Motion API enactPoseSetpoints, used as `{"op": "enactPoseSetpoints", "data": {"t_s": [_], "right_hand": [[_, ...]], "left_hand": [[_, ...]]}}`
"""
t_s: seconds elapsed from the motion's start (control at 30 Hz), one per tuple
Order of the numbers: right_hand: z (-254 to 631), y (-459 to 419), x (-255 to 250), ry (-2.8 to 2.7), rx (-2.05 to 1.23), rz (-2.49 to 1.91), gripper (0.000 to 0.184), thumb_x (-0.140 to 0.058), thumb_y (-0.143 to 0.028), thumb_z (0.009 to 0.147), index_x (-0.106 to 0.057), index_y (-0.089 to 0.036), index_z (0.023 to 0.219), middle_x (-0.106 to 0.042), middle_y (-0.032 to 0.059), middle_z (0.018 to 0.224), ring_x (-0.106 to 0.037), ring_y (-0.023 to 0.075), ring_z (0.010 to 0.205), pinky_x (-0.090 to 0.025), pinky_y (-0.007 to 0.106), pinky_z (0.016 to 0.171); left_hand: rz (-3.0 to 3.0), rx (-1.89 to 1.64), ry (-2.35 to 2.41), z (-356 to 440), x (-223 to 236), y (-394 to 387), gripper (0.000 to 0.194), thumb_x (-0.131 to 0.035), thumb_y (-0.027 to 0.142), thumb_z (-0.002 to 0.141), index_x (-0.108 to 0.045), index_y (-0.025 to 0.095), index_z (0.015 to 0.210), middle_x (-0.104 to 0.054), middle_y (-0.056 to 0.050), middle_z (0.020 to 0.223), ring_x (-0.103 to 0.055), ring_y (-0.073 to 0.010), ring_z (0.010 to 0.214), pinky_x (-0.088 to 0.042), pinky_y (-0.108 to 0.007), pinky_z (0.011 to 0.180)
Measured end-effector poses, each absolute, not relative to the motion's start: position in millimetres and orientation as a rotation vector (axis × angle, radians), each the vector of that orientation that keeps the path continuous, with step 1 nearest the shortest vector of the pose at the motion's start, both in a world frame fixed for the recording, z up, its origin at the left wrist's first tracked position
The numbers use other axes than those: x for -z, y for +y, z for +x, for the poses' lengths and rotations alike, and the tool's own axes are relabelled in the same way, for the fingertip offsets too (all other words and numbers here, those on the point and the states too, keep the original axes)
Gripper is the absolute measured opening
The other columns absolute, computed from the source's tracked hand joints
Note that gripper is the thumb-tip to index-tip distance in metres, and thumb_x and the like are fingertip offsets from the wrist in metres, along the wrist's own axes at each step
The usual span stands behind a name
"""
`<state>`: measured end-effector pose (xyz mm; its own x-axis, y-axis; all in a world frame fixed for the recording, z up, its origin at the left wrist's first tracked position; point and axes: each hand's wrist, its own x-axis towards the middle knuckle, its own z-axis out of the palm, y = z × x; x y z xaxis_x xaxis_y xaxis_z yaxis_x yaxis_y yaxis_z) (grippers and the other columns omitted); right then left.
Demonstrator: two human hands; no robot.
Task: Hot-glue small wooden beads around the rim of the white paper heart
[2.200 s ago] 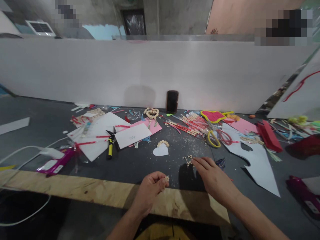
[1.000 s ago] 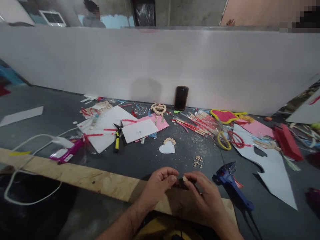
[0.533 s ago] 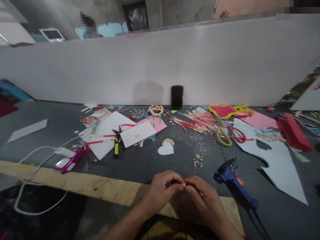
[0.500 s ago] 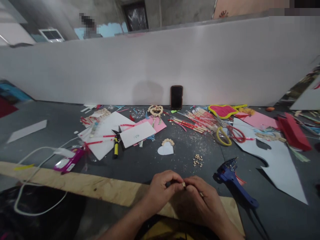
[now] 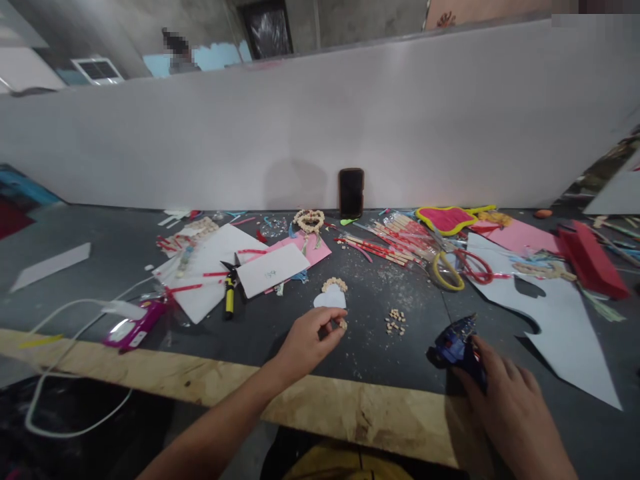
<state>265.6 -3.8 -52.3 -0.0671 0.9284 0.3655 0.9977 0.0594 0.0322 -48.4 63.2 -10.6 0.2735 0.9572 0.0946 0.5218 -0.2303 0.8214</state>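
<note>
My left hand (image 5: 307, 340) pinches a small beige piece (image 5: 343, 325) between thumb and fingertips, just in front of a white paper heart (image 5: 330, 299). Light beige bits (image 5: 334, 285) line the heart's far edge. On the right, my right hand (image 5: 513, 397) is closed round the handle of a blue hot glue gun (image 5: 453, 343); its nozzle end points away from me, and the palm hides most of the handle. Between the two hands lies a loose pile of small beige pieces (image 5: 395, 322) on the dark tabletop.
Scissors (image 5: 450, 270) and white cut card (image 5: 555, 327) lie to the right. Yellow-handled pliers (image 5: 229, 297), white sheets (image 5: 275, 269) and a purple device (image 5: 135, 327) with a white cable are on the left. A phone (image 5: 351, 192) leans against the white partition (image 5: 210, 140).
My hands have parted. The left moved forward to the paper heart with the beige piece; the right swung right and took hold of the glue gun.
</note>
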Motion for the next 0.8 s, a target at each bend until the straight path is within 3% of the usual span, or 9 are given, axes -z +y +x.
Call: {"op": "enactPoseSetpoints", "data": {"t_s": [0.13,0.3,0.5,0.8], "right_hand": [[269,1,40,-2.029,0.250,-1.979,0.044,-0.035,-0.040,0.085,-0.053,-0.011,0.114,-0.068,0.0174,0.094,-0.064,0.0306,0.080,-0.048,0.044,0.071],[262,-2,3,-1.459,-0.216,-2.102,0.043,-0.040,-0.050,0.079,-0.059,-0.018,0.099,-0.069,0.0107,0.073,-0.064,0.0237,0.055,-0.048,0.033,0.046],[228,-4,-9,-1.307,-0.469,-1.973,0.042,-0.052,-0.057,0.071,-0.065,-0.019,0.083,-0.068,0.0047,0.066,-0.062,0.0196,0.058,-0.048,0.027,0.050],[180,6,8,-1.512,-0.775,-1.779,0.043,-0.049,-0.053,0.078,-0.064,-0.016,0.091,-0.067,0.0052,0.066,-0.060,0.0164,0.055,-0.047,0.023,0.047]], "left_hand": [[1.867,-0.819,1.302,-45,15,60,0.021,-0.054,0.025,0.081,-0.066,0.020,0.097,-0.066,-0.005,0.090,-0.057,-0.0154,0.074,-0.042,-0.024,0.070],[1.941,-0.745,1.349,-55,17,66,0.017,-0.055,0.027,0.082,-0.066,0.021,0.094,-0.066,-0.004,0.089,-0.059,-0.0174,0.079,-0.042,-0.026,0.073],[2.249,-0.654,1.318,-63,7,89,0.017,-0.051,0.021,0.085,-0.063,0.022,0.096,-0.068,-0.003,0.095,-0.057,-0.0190,0.091,-0.041,-0.030,0.081],[2.618,-0.432,1.051,-55,15,136,0.013,-0.049,0.017,0.085,-0.059,0.017,0.093,-0.067,-0.004,0.096,-0.056,-0.0196,0.090,-0.039,-0.032,0.082]]}}
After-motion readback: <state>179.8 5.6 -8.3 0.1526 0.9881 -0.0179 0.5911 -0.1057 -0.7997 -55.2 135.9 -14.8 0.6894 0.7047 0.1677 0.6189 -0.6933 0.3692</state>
